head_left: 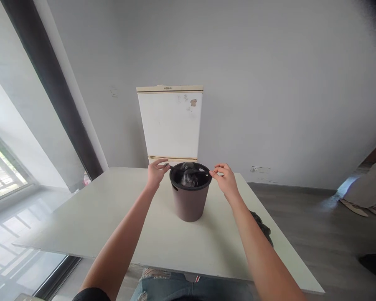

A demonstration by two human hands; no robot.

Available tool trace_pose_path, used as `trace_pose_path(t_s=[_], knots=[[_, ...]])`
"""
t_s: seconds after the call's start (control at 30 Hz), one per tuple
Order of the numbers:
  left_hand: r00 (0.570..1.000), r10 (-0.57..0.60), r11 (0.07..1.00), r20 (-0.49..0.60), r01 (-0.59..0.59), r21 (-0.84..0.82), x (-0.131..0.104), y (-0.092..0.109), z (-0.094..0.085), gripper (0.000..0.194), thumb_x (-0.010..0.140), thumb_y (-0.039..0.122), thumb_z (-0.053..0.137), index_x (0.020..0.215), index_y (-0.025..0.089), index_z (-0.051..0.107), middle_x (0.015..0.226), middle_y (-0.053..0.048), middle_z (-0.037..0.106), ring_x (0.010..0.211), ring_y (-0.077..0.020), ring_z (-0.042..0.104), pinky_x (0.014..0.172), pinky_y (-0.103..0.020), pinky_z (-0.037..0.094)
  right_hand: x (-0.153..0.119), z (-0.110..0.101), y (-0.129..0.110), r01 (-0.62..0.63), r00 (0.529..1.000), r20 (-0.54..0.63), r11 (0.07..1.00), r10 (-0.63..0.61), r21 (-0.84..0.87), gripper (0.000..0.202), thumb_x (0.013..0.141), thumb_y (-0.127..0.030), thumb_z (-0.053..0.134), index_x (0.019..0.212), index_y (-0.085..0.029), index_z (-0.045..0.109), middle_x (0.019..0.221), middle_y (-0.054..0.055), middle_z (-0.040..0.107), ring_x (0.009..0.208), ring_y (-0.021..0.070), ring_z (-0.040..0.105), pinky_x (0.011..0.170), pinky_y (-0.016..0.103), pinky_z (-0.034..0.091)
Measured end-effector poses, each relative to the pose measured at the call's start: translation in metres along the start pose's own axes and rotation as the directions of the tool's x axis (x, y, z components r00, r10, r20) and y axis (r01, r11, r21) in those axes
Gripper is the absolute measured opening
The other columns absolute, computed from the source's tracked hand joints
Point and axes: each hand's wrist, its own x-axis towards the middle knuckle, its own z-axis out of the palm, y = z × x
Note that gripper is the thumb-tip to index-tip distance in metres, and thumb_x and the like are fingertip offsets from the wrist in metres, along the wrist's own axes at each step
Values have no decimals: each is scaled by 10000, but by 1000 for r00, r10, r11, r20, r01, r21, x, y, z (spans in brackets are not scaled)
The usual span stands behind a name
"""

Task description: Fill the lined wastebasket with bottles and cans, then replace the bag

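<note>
A brownish-purple trash can (190,205) with a black rim stands upright on the white table (119,217). Bunched inside its mouth is a black plastic garbage bag (189,179). Two twisted ends of the bag stretch out sideways over the rim. At the left of the rim, my left hand (156,171) pinches one end between thumb and finger. On the opposite side my right hand (224,177) pinches the other end. The lower part of the bag is hidden inside the can.
Another black plastic bag (263,228) lies crumpled near the table's right edge, partly behind my right forearm. A white refrigerator (172,125) stands beyond the table against the grey wall. A window (3,171) is at the left. At the far right, part of a person (369,188) is visible.
</note>
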Motion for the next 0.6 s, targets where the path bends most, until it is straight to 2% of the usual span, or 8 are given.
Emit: trace_pose_path(t_s=[0.13, 0.23, 0.33, 0.4, 0.5, 0.6], knots=[[1000, -16, 1000, -24, 16, 5, -3, -5, -7, 390, 715, 364, 847, 1067, 209, 788, 811, -93, 799, 918, -288, 752, 864, -407, 529, -2, -7, 6, -11, 1000, -17, 1000, 11, -8, 293, 816, -484, 709, 667, -233, 733, 1159, 102, 626, 1006, 279, 613, 799, 416, 504], [999, 6, 1000, -46, -5, 31, -6, 5, -9, 348, 726, 385, 849, 1023, 219, 774, 832, -85, 801, 909, -288, 755, 862, -407, 529, 0, -12, -3, 28, 999, -24, 1000, -28, 3, 298, 828, -473, 715, 663, -225, 719, 1085, 91, 659, 899, 239, 623, 738, 383, 485], [990, 139, 987, -37, -135, 87, -10, 29, -3, 287, 769, 403, 832, 993, 238, 760, 881, -68, 806, 949, -284, 760, 906, -408, 532, 6, -12, -27, 124, 992, 19, 991, -126, 51, 290, 848, -461, 726, 681, -224, 727, 1060, 79, 711, 827, 204, 620, 684, 352, 453], [969, 246, 963, 8, -246, 112, -14, 49, 5, 261, 800, 401, 818, 1001, 248, 755, 888, -50, 808, 984, -279, 760, 959, -414, 526, 11, -5, -49, 184, 975, 108, 978, -194, 97, 275, 849, -452, 737, 689, -229, 743, 1121, 70, 747, 805, 188, 622, 680, 343, 448], [931, 352, 927, 95, -361, 105, -19, 77, 24, 230, 817, 350, 816, 1015, 248, 759, 878, -32, 807, 992, -267, 755, 1022, -415, 505, 20, 15, -79, 181, 940, 258, 969, -221, 171, 242, 812, -424, 765, 671, -229, 741, 1198, 47, 771, 773, 176, 626, 710, 340, 471], [910, 374, 917, 177, -391, 73, -23, 97, 39, 190, 822, 265, 805, 1007, 239, 772, 859, -30, 802, 1016, -266, 746, 1048, -414, 490, 31, 36, -94, 140, 923, 340, 981, -178, 133, 161, 758, -378, 795, 702, -229, 772, 927, 29, 806, 726, 190, 635, 716, 339, 482]])
